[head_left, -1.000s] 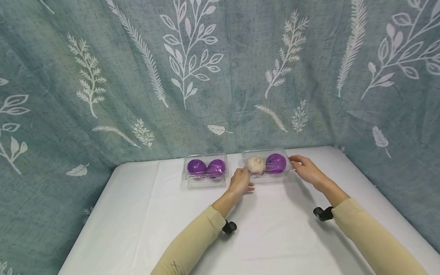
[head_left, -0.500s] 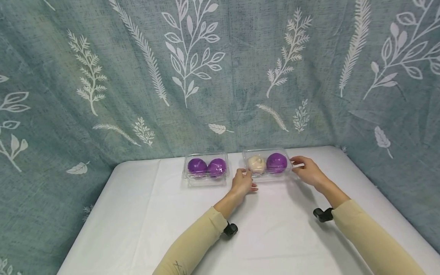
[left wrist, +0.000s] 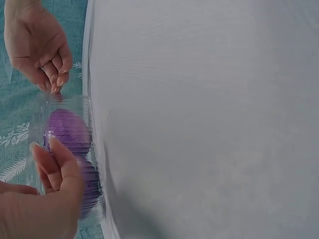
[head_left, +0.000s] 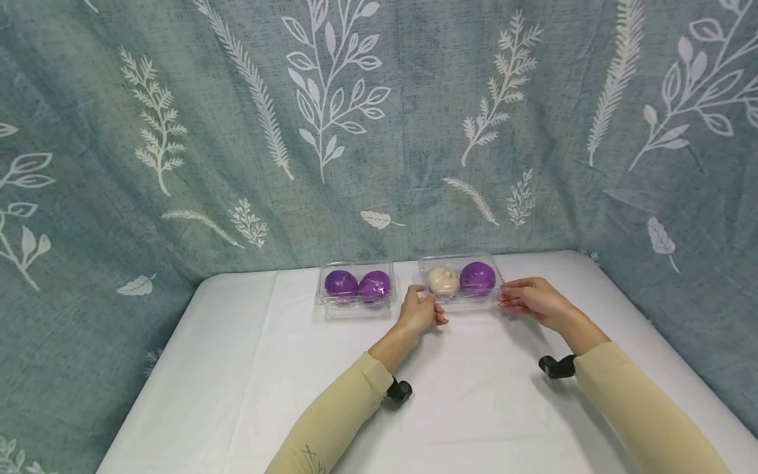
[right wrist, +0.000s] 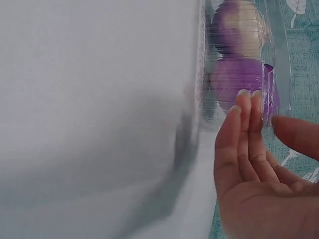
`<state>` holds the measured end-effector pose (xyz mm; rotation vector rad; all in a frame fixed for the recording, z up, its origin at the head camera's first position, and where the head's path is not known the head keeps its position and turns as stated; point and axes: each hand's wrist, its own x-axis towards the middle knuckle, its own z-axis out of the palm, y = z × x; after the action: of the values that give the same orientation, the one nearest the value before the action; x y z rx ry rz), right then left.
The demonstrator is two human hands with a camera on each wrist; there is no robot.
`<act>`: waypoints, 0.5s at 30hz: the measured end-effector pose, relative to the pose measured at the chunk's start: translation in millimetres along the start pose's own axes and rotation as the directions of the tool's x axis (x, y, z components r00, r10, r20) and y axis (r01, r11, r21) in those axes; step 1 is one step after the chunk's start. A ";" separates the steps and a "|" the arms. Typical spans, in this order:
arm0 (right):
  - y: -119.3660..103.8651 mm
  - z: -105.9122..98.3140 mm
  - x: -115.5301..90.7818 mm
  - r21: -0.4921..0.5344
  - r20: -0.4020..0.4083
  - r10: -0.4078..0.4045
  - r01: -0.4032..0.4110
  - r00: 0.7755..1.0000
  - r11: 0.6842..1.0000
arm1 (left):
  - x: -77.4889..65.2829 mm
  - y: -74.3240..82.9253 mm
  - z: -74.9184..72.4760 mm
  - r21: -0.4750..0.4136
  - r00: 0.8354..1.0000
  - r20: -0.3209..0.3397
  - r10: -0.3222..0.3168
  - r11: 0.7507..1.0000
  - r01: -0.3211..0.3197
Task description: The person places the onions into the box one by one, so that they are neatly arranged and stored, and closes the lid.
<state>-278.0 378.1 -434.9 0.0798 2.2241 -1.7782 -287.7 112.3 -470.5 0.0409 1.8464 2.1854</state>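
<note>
A clear plastic clamshell box (head_left: 464,304) stands at the back of the white table. Inside it lie a cream, bun-like ball (head_left: 443,282) and a smooth purple ball (head_left: 477,279). In the right wrist view the paler ball (right wrist: 242,27) shows purple on one side. My left hand (head_left: 418,311) pinches the box's near left corner; in the left wrist view its bent fingers (left wrist: 62,167) lie against the clear plastic. At the near right corner, my right hand (head_left: 535,303) holds the rim between fingers and thumb (right wrist: 296,134).
A second clear clamshell box (head_left: 355,311) with two purple balls (head_left: 374,287) stands to the left, a short gap away. Behind the table (head_left: 308,395) hangs a green curtain (head_left: 403,164) with white leaf prints. Each wrist wears a small black camera (head_left: 556,367).
My right hand has slid down from the box's right side towards its near right corner. The left hand has shifted slightly right along the near left corner. Both boxes stay in place.
</note>
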 end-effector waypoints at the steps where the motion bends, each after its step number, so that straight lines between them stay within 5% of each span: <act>1: 0.8 -0.2 0.0 0.024 0.002 -0.005 0.005 1.000 1.000 | 0.6 -0.3 -0.6 -0.005 1.000 0.004 0.000 1.000 0.000; 15: 5.0 -1.4 6.5 0.086 -0.024 0.013 -0.011 1.000 0.996 | 3.4 2.3 -4.2 -0.042 1.000 0.029 -0.012 0.999 0.013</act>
<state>-283.3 379.8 -441.1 0.1334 2.1581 -1.8761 -292.3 108.7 -469.5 0.0517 1.7794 2.2031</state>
